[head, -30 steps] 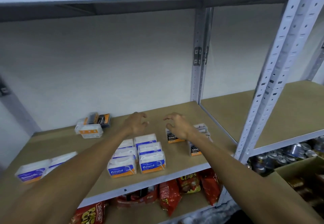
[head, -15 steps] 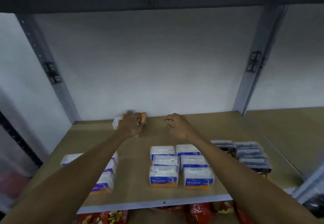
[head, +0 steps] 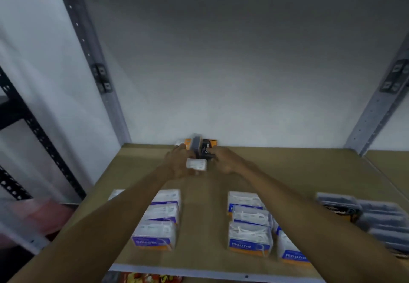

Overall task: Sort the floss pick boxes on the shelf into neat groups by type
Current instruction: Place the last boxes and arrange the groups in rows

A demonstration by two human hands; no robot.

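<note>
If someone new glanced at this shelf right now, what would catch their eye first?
Both hands, the left hand and the right hand, meet at the back of the shelf over a jumbled cluster of boxes, with a white box between them. Nearer the front stand neat rows: Smooth boxes left, Round boxes centre, dark boxes right.

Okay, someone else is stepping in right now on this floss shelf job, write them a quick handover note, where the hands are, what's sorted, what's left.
Left hand: at the back pile, closed on a white box.
Right hand: against the dark Charcoal box in that same pile; grip unclear through blur.
Shelf: Smooth boxes in a column front left, Round boxes grouped front centre, more dark Charcoal boxes grouped front right.
Done: three front groups look formed.
Left: split the mixed pile by the back wall and move each box to its matching group.
</note>
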